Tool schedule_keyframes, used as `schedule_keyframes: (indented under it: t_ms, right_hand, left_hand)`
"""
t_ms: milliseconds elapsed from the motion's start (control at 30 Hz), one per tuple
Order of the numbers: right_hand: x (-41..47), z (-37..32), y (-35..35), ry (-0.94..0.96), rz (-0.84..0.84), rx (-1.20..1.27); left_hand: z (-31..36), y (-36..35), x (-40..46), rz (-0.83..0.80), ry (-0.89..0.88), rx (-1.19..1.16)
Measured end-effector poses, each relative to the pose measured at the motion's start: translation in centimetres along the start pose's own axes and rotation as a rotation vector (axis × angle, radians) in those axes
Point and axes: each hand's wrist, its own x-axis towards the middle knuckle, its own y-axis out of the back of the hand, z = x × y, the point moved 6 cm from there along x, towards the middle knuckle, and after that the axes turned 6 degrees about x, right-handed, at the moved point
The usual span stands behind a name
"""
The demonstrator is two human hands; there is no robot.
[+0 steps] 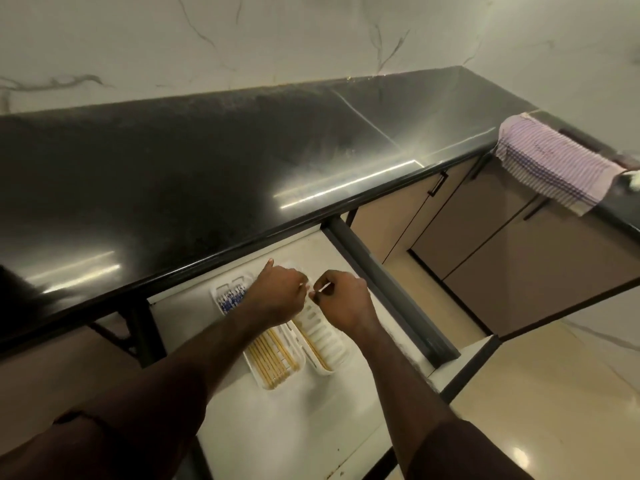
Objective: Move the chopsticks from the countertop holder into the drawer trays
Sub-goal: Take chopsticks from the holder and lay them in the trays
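While hovering over the open drawer (242, 424), right hand (343, 299) curled, thumb and forefinger pinching the pale end of a chopstick (323, 287). Just beside it, left hand (277, 294) also curled, fingers bunched near the same tip; whether actually gripping it, cannot tell. Directly beneath both hands, two white trays side by side on the drawer floor. Left tray (266, 382) filled with a row of bamboo chopsticks (275, 358), blue-patterned ends (230, 299) showing beyond the left wrist. Right tray (329, 344) mostly bare ribbed slots, with one or two sticks along its left edge. Above, a glossy black countertop (207, 161) overhanging the drawer's back. Far right, a striped cloth (554, 164) draped over the counter edge.
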Motion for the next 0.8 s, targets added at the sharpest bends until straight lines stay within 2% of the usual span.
schedule_keyframes:
  t_ms: [67, 133, 233, 400, 533, 800]
  right_hand:
    - [-1.9, -3.2, 1.9, 0.097, 0.044, 0.025]
    - [-3.9, -6.3, 3.6, 0.189, 0.093, 0.05]
    - [-7.5, -10.7, 5.5, 0.318, 0.157, 0.077]
    - [-12.4, -18.2, 6.5, 0.489, 0.175, 0.081]
    - [-15.5, -24.9, 5.1, 0.637, 0.131, 0.084]
    - [-17.3, -36.5, -3.6, 0.796, 0.022, 0.062]
  left_hand:
    - [-0.2, 3.4, -2.4, 0.171, 0.078, -0.214]
    - [-0.5, 6.8, -5.3, 0.387, 0.117, -0.321]
    - [-0.6, 11.7, -10.5, 0.652, 0.15, -0.408]
    - [-2.1, 18.7, -18.3, 0.939, 0.2, -0.439]
    - [-4.8, 23.2, -23.7, 1.072, 0.219, -0.417]
    - [-15.9, 27.5, -31.5, 1.169, 0.36, -0.382]
